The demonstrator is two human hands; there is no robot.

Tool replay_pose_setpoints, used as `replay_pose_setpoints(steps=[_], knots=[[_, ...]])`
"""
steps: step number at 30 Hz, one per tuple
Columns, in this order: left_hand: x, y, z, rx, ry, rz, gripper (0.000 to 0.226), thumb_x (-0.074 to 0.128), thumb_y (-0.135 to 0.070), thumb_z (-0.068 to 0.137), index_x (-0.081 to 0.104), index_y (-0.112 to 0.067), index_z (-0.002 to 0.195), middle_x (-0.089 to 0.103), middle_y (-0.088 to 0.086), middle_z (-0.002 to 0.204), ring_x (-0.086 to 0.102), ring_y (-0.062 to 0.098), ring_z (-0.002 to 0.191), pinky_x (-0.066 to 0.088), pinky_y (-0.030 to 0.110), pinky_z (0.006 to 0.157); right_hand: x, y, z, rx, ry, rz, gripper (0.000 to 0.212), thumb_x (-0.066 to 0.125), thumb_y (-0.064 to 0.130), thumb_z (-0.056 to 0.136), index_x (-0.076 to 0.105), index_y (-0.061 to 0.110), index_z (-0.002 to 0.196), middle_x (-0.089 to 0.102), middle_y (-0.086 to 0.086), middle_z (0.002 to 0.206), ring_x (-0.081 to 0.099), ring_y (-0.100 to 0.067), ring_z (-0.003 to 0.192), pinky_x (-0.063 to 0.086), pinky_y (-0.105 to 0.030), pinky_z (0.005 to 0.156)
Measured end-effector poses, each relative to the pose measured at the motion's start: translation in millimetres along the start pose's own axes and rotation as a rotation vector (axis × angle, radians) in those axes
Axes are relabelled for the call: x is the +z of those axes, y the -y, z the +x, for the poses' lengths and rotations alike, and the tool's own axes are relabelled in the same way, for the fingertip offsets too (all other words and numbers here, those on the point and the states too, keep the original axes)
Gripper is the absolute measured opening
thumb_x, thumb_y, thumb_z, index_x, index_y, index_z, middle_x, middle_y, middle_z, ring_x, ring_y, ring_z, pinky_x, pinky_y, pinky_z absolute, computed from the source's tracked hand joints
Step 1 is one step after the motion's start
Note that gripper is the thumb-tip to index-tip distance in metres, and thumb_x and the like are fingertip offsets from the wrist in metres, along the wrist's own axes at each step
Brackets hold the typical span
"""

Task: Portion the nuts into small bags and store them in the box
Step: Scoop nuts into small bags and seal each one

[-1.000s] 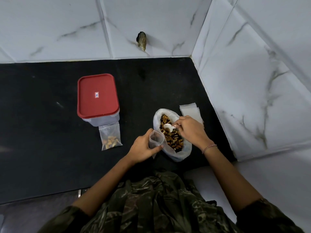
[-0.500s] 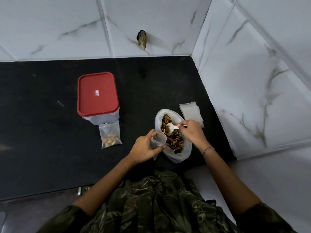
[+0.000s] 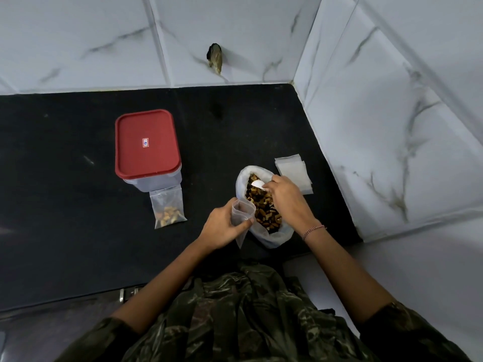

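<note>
While I watched the remote feed, little changed over the last second: the white spoon [image 3: 257, 183] slid a bit toward the far end of the nut sack [image 3: 241, 176]. It lay on top of the nuts [image 3: 264, 212], and its bowl looked empty. The right hand [image 3: 286, 194] was pinching the spoon handle, fingers curled round it. The left hand [image 3: 222, 226] was gripping a small bag [image 3: 241, 212] near its mouth, held open right against the sack's near-left rim. That bag looked empty, same as before.

So no scoop had gone across yet. I judged this as mid-scoop, with the second portion only starting. One filled bag [image 3: 168, 209] lay flat on the bench [image 3: 65, 178], touching the front of the box [image 3: 146, 145]. The box's red lid was on, so nothing was stored yet. A stack of empty bags [image 3: 294, 171] sat just beside the sack on its far-right side, near the wall.

Left to do, by my read: load the spoon, tip it into the small bag, seal, then open the box and put the bags in. Risk: the small bag's mouth looked floppy, so nuts could spill onto the bench.
</note>
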State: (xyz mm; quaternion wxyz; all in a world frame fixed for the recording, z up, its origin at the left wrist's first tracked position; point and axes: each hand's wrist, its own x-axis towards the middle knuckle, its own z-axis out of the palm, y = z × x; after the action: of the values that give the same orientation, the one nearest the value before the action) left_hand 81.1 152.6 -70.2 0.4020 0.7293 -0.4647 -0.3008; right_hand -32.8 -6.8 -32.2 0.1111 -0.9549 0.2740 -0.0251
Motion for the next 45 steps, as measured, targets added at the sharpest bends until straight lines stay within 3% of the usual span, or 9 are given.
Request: replay_pose_setpoints(steps=[7, 13, 19, 22, 24, 27, 33, 40, 45], knots=[[-0.2, 0.6, -2.5, -0.020, 0.009, -0.030, 0.062, 0.052, -0.065, 0.075, 0.057, -0.018, 0.114, 0.068, -0.007, 0.101, 0.064, 0.006, 0.093, 0.052, 0.034, 0.082, -7.9, -7.6, -1.3, 0.054, -0.050, 0.049, 0.027, 0.048, 0.011, 0.096, 0.063, 0.010, 0.119, 0.058, -0.006, 0.106, 0.054, -0.016, 0.095, 0.045, -0.025, 0.084], [0.0, 0.6, -4.3, -0.006, 0.028, -0.046, 0.062, 0.053, -0.064, 0.076, 0.056, -0.017, 0.116, 0.068, -0.007, 0.103, 0.064, 0.005, 0.095, 0.052, 0.034, 0.084, -8.0, -1.5, 1.9, -0.012, 0.064, 0.011, 0.028, 0.051, 0.013, 0.095, 0.063, 0.013, 0.119, 0.059, -0.005, 0.110, 0.055, -0.016, 0.099, 0.044, -0.024, 0.086], [0.2, 1.9, -3.3, 0.005, 0.055, -0.053, 0.059, 0.056, -0.061, 0.077, 0.056, -0.018, 0.118, 0.068, -0.008, 0.104, 0.064, 0.004, 0.096, 0.052, 0.032, 0.085, -25.7, -11.1, 9.7, 0.239, 0.212, 0.255, 0.025, 0.049, 0.016, 0.097, 0.066, 0.010, 0.114, 0.066, -0.005, 0.107, 0.059, -0.011, 0.089, 0.042, -0.018, 0.074], [0.2, 3.1, -2.5, 0.019, 0.069, -0.036, 0.062, 0.057, -0.059, 0.077, 0.055, -0.017, 0.123, 0.067, -0.007, 0.104, 0.064, 0.005, 0.095, 0.052, 0.032, 0.084, -18.5, -7.1, 6.3, 0.366, 0.135, 0.345, 0.026, 0.050, 0.018, 0.097, 0.064, 0.010, 0.117, 0.067, -0.004, 0.102, 0.057, -0.005, 0.078, 0.039, -0.013, 0.066], [0.5, 4.7, -1.6, 0.028, 0.068, -0.023, 0.065, 0.057, -0.060, 0.078, 0.054, -0.015, 0.125, 0.067, -0.006, 0.103, 0.064, 0.006, 0.094, 0.052, 0.032, 0.083, -11.8, -1.0, -3.0, 0.287, 0.055, 0.309, 0.025, 0.050, 0.015, 0.096, 0.066, 0.010, 0.115, 0.066, -0.005, 0.109, 0.060, -0.011, 0.093, 0.042, -0.015, 0.078], [1.6, 5.6, -1.1, 0.034, 0.063, -0.009, 0.071, 0.057, -0.061, 0.078, 0.052, -0.012, 0.129, 0.068, -0.004, 0.106, 0.064, 0.008, 0.096, 0.052, 0.032, 0.084, -13.7, 1.7, -8.5, 0.206, 0.094, 0.275, 0.024, 0.051, 0.015, 0.096, 0.066, 0.010, 0.114, 0.066, -0.005, 0.107, 0.059, -0.011, 0.089, 0.043, -0.018, 0.077], [4.2, 8.7, -0.1, 0.033, 0.090, 0.011, 0.079, 0.056, -0.065, 0.078, 0.049, -0.009, 0.133, 0.068, -0.001, 0.110, 0.064, 0.008, 0.099, 0.053, 0.034, 0.087, -5.0, 0.9, 4.7, 0.705, 0.136, 0.744, 0.025, 0.050, 0.018, 0.096, 0.067, 0.001, 0.105, 0.061, -0.008, 0.077, 0.054, -0.013, 0.067, 0.050, -0.030, 0.071], [4.4, 11.0, -1.4, 0.048, 0.050, 0.056, 0.080, 0.053, -0.066, 0.078, 0.046, -0.014, 0.139, 0.069, -0.002, 0.109, 0.065, 0.007, 0.096, 0.053, 0.033, 0.085, -3.2, 17.1, -2.8, 0.480, 0.108, 0.375, 0.023, 0.047, 0.021, 0.098, 0.066, 0.009, 0.095, 0.055, 0.005, 0.072, 0.055, -0.009, 0.071, 0.031, -0.012, 0.051], [3.9, 13.2, -3.0, 0.072, 0.063, 0.101, 0.084, 0.051, -0.067, 0.078, 0.042, -0.014, 0.143, 0.066, 0.000, 0.118, 0.063, 0.011, 0.105, 0.051, 0.035, 0.090, -0.7, 14.0, -0.8, 0.847, 0.159, 1.002, 0.016, 0.050, 0.016, 0.096, 0.064, 0.007, 0.097, 0.056, -0.001, 0.067, 0.052, -0.009, 0.059, 0.049, -0.022, 0.063]])
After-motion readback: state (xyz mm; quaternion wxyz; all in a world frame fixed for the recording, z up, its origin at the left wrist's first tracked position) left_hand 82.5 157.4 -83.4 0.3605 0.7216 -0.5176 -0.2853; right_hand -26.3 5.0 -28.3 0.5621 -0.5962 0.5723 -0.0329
